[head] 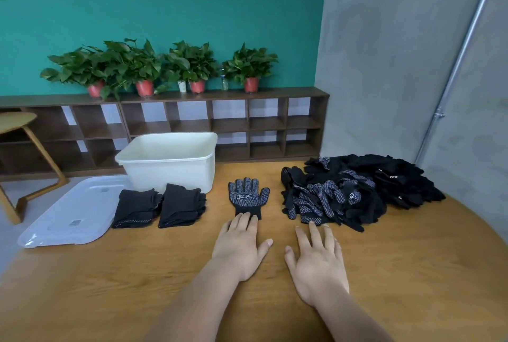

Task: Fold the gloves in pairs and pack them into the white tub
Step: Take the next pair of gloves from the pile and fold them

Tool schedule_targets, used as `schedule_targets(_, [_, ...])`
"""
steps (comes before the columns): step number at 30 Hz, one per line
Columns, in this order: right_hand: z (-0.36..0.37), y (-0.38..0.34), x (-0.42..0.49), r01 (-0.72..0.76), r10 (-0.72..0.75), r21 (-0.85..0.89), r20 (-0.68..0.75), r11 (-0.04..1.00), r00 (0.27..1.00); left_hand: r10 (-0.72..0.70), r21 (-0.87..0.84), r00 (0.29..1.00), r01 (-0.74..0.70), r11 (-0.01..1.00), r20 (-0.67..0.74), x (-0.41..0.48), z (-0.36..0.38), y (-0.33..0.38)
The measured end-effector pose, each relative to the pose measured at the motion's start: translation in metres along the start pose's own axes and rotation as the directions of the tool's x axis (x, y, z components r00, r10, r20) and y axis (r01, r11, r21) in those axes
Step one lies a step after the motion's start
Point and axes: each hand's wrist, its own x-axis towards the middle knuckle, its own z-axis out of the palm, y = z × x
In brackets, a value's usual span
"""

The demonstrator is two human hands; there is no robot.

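One black glove with white grip dots [248,194] lies flat on the wooden table, fingers pointing away from me. My left hand [242,245] lies flat with straight fingers, its fingertips touching the glove's cuff. My right hand [316,256] is flat on the table too, fingertips right at the near edge of a large heap of black gloves [354,190] on the right. Two folded stacks of gloves [160,205] sit to the left, in front of the white tub [167,158], whose inside is hidden from here.
A clear plastic lid [71,212] lies at the table's left edge beside the tub. Behind the table stands a low brown shelf [247,121] with potted plants. A wooden chair [24,143] is at the far left, a grey wall at the right.
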Motion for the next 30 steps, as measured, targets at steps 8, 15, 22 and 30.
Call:
schedule_targets(8, [0.006,0.004,-0.002,0.042,-0.038,0.033,-0.106,0.999,0.994,0.017,-0.041,0.997,-0.021,0.999,-0.082,-0.028,0.0,-0.011])
schedule_targets(15, [-0.009,0.015,0.015,-0.067,0.074,0.037,-0.226,0.997,0.971,0.008,-0.069,0.994,-0.016,0.997,-0.113,-0.072,0.004,-0.006])
schedule_targets(22, [-0.038,0.039,0.057,-0.041,0.034,-0.206,-0.038,0.978,0.999,-0.004,-0.097,0.987,-0.012,0.995,-0.163,-0.088,0.008,0.0])
schedule_targets(30, [-0.068,0.056,0.085,0.042,-0.093,-0.218,-0.229,0.975,0.969,-0.009,-0.125,0.982,-0.015,0.992,-0.187,-0.086,0.008,-0.001])
